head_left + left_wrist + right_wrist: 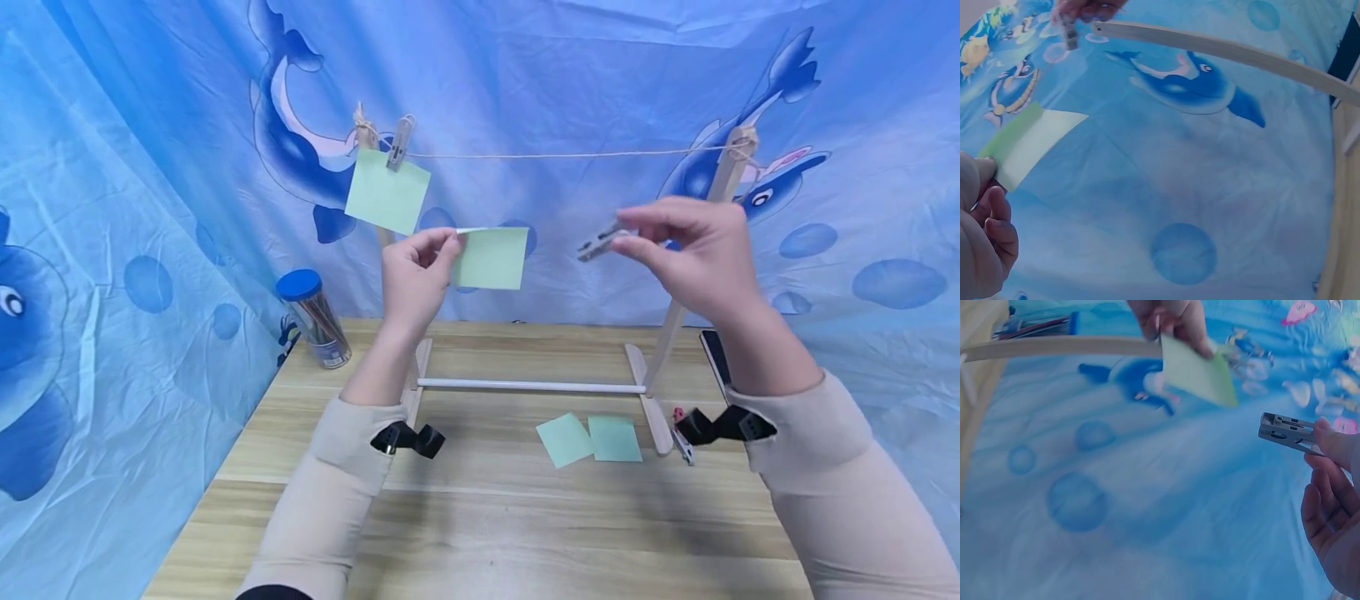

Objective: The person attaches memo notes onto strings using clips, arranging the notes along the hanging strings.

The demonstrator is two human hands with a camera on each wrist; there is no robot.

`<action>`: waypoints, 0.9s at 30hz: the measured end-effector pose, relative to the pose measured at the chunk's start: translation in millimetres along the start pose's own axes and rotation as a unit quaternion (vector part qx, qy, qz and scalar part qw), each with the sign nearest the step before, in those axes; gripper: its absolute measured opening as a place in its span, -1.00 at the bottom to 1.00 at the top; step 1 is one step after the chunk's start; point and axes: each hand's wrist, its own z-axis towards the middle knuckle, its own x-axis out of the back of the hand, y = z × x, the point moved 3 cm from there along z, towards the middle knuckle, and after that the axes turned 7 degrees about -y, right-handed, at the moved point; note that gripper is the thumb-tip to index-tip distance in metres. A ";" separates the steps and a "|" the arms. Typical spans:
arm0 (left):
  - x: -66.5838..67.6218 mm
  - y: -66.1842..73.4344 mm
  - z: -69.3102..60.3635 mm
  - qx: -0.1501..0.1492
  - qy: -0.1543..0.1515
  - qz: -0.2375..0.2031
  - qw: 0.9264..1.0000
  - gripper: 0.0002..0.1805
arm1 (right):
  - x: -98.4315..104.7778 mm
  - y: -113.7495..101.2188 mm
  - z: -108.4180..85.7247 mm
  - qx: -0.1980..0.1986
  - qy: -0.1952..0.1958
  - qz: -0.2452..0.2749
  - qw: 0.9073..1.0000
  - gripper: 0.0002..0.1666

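Note:
My left hand [422,275] pinches a green sticky note [491,258] by its left edge, below the string [540,156]. Higher up and to the right, my right hand [693,250] holds a grey metal clothespin [598,242] between thumb and fingers. In the right wrist view this clothespin [1288,432] points toward the note [1196,370], with a gap between them. Another green note [386,192] hangs at the string's left end under a similar clothespin [401,142]. Two more green notes [564,439] [615,439] lie side by side on the table.
A wooden stand with a right post [727,171] and a white bottom bar [532,386] carries the string. At the back left stands a clear jar [322,325] with a blue lid. More clothespins [684,442] lie by the right foot, near a dark flat object [716,358].

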 end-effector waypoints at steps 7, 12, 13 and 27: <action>8.1 16.0 18.6 0.024 0.032 0.015 0.999 -0.74 | -3.8 -22.6 60.8 0.053 -0.006 0.013 0.999 -0.80; 8.8 22.5 28.8 0.026 0.039 0.023 0.999 -0.73 | -10.2 -31.6 99.6 -0.017 -0.012 -0.015 1.000 -0.86; 8.1 23.3 30.8 0.026 0.038 0.023 0.999 -0.73 | -12.1 -32.5 106.2 -0.039 -0.019 -0.024 0.999 -0.85; 2.9 25.0 41.8 0.013 0.051 0.024 0.998 -0.77 | -47.7 -27.4 154.8 -0.165 -0.108 -0.109 0.974 -0.67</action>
